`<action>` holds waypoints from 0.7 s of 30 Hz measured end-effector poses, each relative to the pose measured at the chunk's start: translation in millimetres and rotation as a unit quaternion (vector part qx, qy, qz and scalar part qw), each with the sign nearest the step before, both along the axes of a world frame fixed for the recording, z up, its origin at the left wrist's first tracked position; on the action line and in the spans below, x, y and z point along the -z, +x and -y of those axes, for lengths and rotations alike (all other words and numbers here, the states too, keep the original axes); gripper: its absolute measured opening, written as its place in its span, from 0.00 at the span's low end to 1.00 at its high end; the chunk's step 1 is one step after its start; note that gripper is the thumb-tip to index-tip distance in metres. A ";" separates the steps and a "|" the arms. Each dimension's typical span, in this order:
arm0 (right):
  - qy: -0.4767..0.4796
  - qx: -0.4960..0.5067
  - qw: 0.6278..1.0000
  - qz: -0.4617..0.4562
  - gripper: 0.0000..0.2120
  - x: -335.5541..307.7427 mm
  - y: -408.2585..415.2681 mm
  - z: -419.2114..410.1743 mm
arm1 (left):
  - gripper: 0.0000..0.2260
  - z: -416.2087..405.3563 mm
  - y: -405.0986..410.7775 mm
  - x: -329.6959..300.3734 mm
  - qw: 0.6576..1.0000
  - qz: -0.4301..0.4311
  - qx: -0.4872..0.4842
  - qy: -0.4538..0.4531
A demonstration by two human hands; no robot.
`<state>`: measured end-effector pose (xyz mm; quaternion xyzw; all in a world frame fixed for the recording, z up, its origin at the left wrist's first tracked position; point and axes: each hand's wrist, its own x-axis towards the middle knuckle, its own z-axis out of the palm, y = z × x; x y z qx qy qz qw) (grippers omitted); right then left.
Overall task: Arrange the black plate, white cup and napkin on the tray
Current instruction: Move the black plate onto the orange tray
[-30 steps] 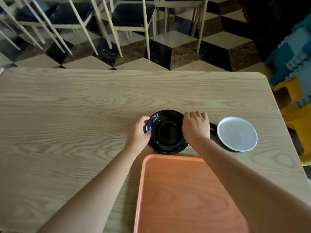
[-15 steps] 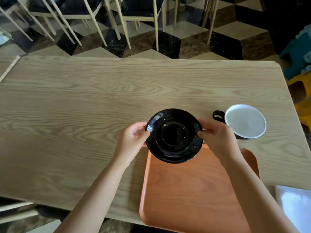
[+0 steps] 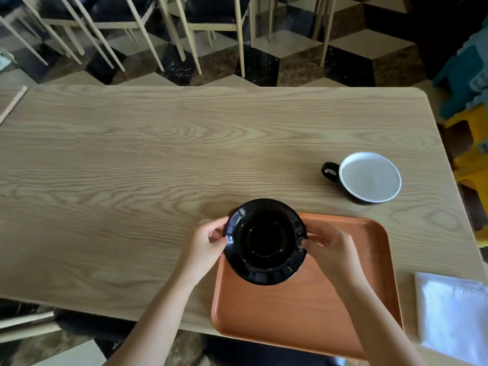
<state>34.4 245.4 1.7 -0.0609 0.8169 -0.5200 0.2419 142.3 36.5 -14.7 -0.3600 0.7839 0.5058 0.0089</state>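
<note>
I hold a glossy black plate by its rim with both hands, over the far left corner of the orange tray. My left hand grips its left edge and my right hand grips its right edge. A cup, white inside with a black outside and handle, stands on the table beyond the tray to the right. A white napkin lies flat at the table's right front corner, beside the tray.
The wooden table spreads wide to the left and far side. The tray's near edge overhangs the table's front edge. Chairs stand beyond the far edge. Yellow and teal stools sit off the right side.
Both hands lifted the black plate off the table and carried it toward me, from beyond the tray to over its far left corner. The view tilted down, which brought the napkin into sight.
</note>
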 end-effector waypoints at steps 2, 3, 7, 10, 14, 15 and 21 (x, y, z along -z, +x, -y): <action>0.001 0.001 1.000 0.007 0.25 2.5 2.5 -1.3 | 0.23 -1.6 1.5 -0.1 1.000 0.008 0.003 -0.005; 0.003 0.001 1.000 0.010 0.25 3.5 3.8 -1.6 | 0.23 -1.8 1.9 -0.1 1.000 0.011 0.005 -0.009; 0.011 0.004 1.000 0.010 0.25 8.2 5.5 -3.0 | 0.22 -2.1 -0.3 -7.5 0.999 0.018 0.029 -0.039; 0.017 -0.007 1.000 -0.003 0.22 10.9 5.7 -1.3 | 0.21 0.0 -0.1 -11.3 0.997 0.034 0.036 -0.055; 0.019 -0.014 1.000 -0.016 0.19 13.0 10.2 0.3 | 0.21 0.1 3.5 -11.6 0.996 0.038 0.031 -0.068; 0.019 -0.014 1.000 -0.018 0.19 14.2 10.8 0.1 | 0.21 -0.4 4.0 -12.0 0.996 0.042 0.031 -0.071; 0.030 -0.032 0.999 -0.028 0.17 15.2 11.2 -1.4 | 0.22 -0.3 4.7 -13.4 0.998 0.043 0.019 -0.045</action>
